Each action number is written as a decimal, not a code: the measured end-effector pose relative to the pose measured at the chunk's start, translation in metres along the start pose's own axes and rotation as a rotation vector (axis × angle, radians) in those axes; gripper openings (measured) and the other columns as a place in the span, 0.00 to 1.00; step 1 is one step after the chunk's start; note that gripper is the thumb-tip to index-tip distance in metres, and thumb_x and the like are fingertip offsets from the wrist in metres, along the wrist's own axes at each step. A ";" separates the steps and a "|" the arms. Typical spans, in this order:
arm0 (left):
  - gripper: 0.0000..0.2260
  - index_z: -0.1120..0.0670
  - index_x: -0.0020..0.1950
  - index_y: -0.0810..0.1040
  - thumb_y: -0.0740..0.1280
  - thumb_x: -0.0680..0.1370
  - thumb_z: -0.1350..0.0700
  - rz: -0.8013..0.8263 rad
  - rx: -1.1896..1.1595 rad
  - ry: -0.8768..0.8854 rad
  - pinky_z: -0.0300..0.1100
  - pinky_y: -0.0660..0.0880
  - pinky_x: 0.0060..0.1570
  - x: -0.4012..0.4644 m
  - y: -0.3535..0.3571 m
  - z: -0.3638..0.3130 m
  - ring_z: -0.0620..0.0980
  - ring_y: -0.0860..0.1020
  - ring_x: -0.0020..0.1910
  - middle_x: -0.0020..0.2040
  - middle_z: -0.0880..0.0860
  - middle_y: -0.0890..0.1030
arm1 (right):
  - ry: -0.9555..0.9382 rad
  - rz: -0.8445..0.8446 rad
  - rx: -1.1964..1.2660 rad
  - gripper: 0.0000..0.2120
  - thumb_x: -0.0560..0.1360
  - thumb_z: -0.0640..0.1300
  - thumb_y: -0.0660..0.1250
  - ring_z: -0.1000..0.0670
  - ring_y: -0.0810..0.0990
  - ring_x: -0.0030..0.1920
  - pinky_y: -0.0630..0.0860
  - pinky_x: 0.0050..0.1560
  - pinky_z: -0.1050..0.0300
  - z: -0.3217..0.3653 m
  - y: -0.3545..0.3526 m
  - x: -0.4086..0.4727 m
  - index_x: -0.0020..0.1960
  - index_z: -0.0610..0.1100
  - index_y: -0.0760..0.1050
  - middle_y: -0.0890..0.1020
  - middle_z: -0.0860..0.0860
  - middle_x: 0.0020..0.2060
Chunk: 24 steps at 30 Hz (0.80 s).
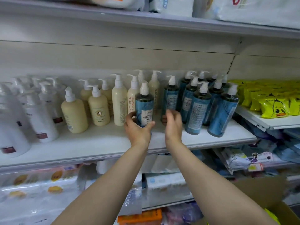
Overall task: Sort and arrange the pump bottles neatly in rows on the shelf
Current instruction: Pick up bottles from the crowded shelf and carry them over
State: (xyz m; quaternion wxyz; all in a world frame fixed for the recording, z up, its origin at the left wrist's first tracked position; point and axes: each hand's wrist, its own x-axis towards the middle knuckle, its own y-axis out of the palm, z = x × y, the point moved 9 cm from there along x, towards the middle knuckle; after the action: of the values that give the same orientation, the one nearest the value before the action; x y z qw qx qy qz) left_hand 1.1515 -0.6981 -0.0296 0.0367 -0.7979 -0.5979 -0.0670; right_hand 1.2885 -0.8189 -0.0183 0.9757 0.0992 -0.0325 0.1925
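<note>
My left hand (pixel 137 127) grips the base of a blue pump bottle (pixel 144 106), holding it upright at the middle of the white shelf (pixel 100 143). My right hand (pixel 173 122) hovers beside it with loosely curled fingers, just in front of another blue bottle (pixel 170 98), and holds nothing. Several more blue pump bottles (pixel 211 104) crowd the right end of the shelf, some tilted. Cream pump bottles (pixel 97 106) stand left of centre. White pump bottles (pixel 37 114) fill the far left.
Yellow duck-print packets (pixel 274 101) lie on the neighbouring shelf to the right. Wrapped paper goods sit on the shelf above (pixel 243 8) and on the lower shelves (pixel 40 192). A cardboard box (pixel 276 208) stands at the lower right.
</note>
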 end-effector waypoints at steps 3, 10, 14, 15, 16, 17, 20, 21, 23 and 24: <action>0.37 0.52 0.69 0.67 0.82 0.65 0.57 -0.019 0.043 0.030 0.53 0.75 0.64 -0.006 -0.001 -0.008 0.53 0.76 0.61 0.64 0.55 0.72 | -0.130 -0.159 -0.071 0.16 0.80 0.50 0.67 0.51 0.78 0.57 0.72 0.59 0.57 0.020 -0.020 0.014 0.65 0.46 0.73 0.79 0.50 0.57; 0.40 0.56 0.73 0.65 0.80 0.67 0.50 -0.112 0.182 0.107 0.54 0.68 0.71 -0.022 -0.011 -0.023 0.57 0.69 0.69 0.68 0.56 0.67 | -0.085 -0.023 -0.158 0.30 0.79 0.59 0.64 0.46 0.66 0.76 0.61 0.77 0.41 0.012 -0.012 0.048 0.78 0.53 0.63 0.68 0.51 0.76; 0.30 0.55 0.73 0.65 0.73 0.76 0.48 -0.099 0.136 0.440 0.49 0.66 0.71 -0.063 0.002 -0.067 0.51 0.67 0.70 0.68 0.52 0.68 | -0.024 0.083 -0.093 0.33 0.76 0.66 0.60 0.46 0.65 0.76 0.59 0.77 0.41 0.008 -0.005 0.051 0.78 0.57 0.62 0.68 0.52 0.77; 0.26 0.54 0.73 0.66 0.70 0.78 0.50 -0.043 0.114 0.478 0.47 0.66 0.71 -0.071 0.013 -0.074 0.49 0.68 0.69 0.68 0.51 0.69 | 0.007 0.101 -0.071 0.34 0.74 0.68 0.61 0.46 0.67 0.75 0.60 0.77 0.41 0.002 -0.004 0.052 0.77 0.58 0.65 0.70 0.52 0.75; 0.23 0.54 0.73 0.67 0.68 0.80 0.51 0.023 0.096 0.489 0.45 0.67 0.70 -0.076 0.025 -0.078 0.47 0.68 0.69 0.67 0.51 0.70 | 0.031 0.119 -0.049 0.34 0.71 0.70 0.61 0.46 0.69 0.74 0.62 0.75 0.40 -0.006 -0.002 0.059 0.74 0.59 0.68 0.73 0.52 0.73; 0.21 0.53 0.74 0.67 0.65 0.81 0.52 0.094 0.083 0.473 0.45 0.66 0.70 -0.078 0.037 -0.079 0.46 0.68 0.69 0.67 0.50 0.70 | 0.045 0.137 -0.023 0.33 0.70 0.71 0.62 0.47 0.72 0.71 0.65 0.74 0.39 -0.014 -0.002 0.067 0.72 0.60 0.71 0.76 0.52 0.71; 0.21 0.51 0.77 0.63 0.59 0.84 0.50 0.254 0.104 0.319 0.46 0.60 0.75 -0.065 0.072 -0.070 0.46 0.63 0.73 0.73 0.51 0.66 | 0.080 0.189 -0.039 0.29 0.75 0.67 0.60 0.46 0.77 0.67 0.71 0.68 0.44 0.005 -0.004 0.056 0.70 0.51 0.74 0.79 0.50 0.66; 0.23 0.51 0.79 0.60 0.57 0.84 0.49 0.286 0.113 0.239 0.46 0.57 0.77 -0.058 0.081 -0.064 0.47 0.60 0.76 0.76 0.52 0.63 | 0.098 0.202 -0.055 0.28 0.79 0.64 0.58 0.45 0.77 0.67 0.73 0.64 0.47 0.009 -0.006 0.052 0.72 0.48 0.72 0.78 0.48 0.66; 0.24 0.49 0.80 0.57 0.53 0.85 0.46 0.322 0.092 0.077 0.44 0.53 0.76 -0.044 0.096 -0.052 0.49 0.57 0.78 0.79 0.53 0.59 | 0.146 0.227 -0.034 0.29 0.82 0.62 0.55 0.44 0.77 0.66 0.75 0.59 0.50 0.002 -0.009 0.055 0.73 0.43 0.70 0.78 0.46 0.66; 0.24 0.48 0.81 0.56 0.52 0.85 0.45 0.325 0.069 0.006 0.44 0.53 0.76 -0.037 0.102 -0.044 0.50 0.57 0.78 0.80 0.53 0.58 | 0.159 0.249 -0.017 0.29 0.82 0.63 0.56 0.44 0.77 0.66 0.75 0.60 0.49 -0.001 -0.006 0.055 0.73 0.43 0.70 0.78 0.46 0.66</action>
State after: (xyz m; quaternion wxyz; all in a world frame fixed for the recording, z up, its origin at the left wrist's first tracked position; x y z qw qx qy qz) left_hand 1.2361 -0.7685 0.0109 0.0763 -0.8820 -0.4630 -0.0418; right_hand 1.3417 -0.8041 -0.0145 0.9446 0.0706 0.0313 0.3191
